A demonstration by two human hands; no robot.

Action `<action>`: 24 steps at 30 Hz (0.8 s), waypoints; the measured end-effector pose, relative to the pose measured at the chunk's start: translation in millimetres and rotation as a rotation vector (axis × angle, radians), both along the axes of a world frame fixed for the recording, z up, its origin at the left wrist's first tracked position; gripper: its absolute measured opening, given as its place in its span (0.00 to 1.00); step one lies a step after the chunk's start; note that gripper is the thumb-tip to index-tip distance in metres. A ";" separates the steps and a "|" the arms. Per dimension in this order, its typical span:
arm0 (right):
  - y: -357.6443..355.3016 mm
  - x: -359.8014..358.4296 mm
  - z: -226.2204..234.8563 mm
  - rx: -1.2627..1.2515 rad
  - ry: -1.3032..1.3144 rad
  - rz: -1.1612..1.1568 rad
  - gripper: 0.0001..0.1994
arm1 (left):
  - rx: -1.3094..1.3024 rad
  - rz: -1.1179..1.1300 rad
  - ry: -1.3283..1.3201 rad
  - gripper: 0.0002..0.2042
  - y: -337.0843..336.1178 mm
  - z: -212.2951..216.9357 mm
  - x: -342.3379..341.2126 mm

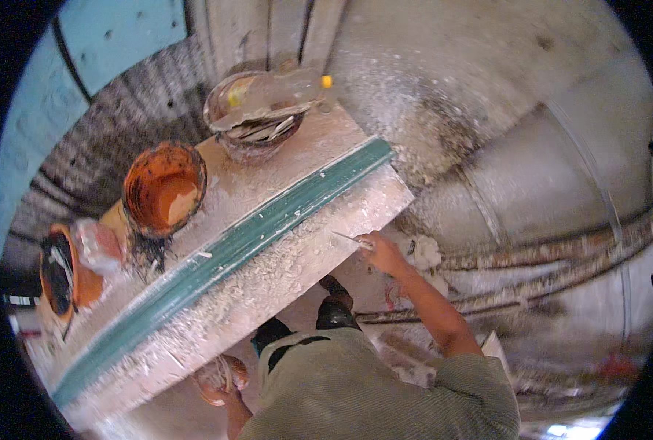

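Where the table runs: obliquely, from 8 o'clock to 1 o'clock, its top heavily strewn with pale crumbs on the side nearer the person.
Strip: green, long and grooved, lying along the table from 8 o'clock to 1 o'clock. Judged by its surface, work on it is well advanced but unfinished: most of the face shows green, while white streaks along the edges and a few flecks probably remain to be dealt with.
Tub: at 11 o'clock beyond the strip, with tools across its mouth; not in use.
Bucket: orange, between 9 and 10 o'clock, a pale patch at its bottom.
Pot: orange and dark inside, toward 8 o'clock.
Bowl: at 7 o'clock, below the table's near edge, pale matter within.
Right hand: at 4 o'clock, closed on the blade and apart from the strip.
Left hand: at 7 o'clock, gripping the bowl, well apart from the right.
Blade: thin, pointing toward 10 o'clock, not touching the strip.
Crumbs: thickest beside the strip's near edge; clearing them appears left undone.
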State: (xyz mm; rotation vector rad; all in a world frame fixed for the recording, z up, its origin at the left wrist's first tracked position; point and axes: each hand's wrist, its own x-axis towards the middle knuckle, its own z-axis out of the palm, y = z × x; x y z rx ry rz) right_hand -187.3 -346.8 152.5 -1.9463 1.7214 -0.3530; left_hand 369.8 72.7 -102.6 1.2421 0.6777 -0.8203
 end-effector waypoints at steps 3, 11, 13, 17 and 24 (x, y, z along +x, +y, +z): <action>-68.6 -64.5 2.3 0.034 0.095 0.232 0.16 | 0.054 0.093 -0.089 0.28 20.4 10.3 -54.9; -224.4 -143.6 -0.5 0.085 0.155 0.483 0.14 | 0.096 0.167 -0.160 0.23 27.1 73.3 -240.7; -234.0 -111.7 -23.4 -0.144 -0.021 0.718 0.14 | 0.248 0.223 -0.122 0.15 13.2 84.3 -274.8; -226.3 -80.7 -54.1 -0.035 -0.101 0.737 0.16 | 0.327 0.042 -0.029 0.21 -39.6 92.9 -323.7; -191.5 -127.4 -33.0 0.069 -0.082 0.745 0.16 | 0.255 -0.229 -0.061 0.21 -128.0 98.7 -389.7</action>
